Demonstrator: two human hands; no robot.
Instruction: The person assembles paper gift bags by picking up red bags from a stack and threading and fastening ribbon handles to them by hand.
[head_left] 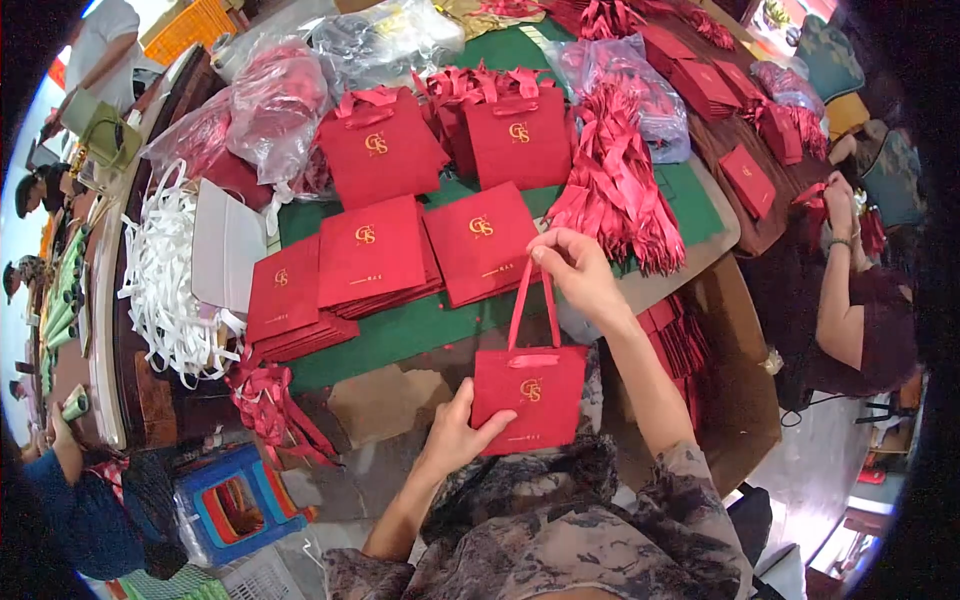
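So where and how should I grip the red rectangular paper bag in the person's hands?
Pinch the bag by its right edge, probably from the right: nothing covers that straight edge, while the left hand grips its left side, thumb over the front, and the right hand holds the red ribbon handle.

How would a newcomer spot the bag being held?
Start at the green tabletop, then go just below its near edge in the picture, before the camouflage shirt. There the red bag has the left fingers at its left side, the right fingers holding up its ribbon handle. Unlike the bags on the tabletop, its handle forms a tall loop.
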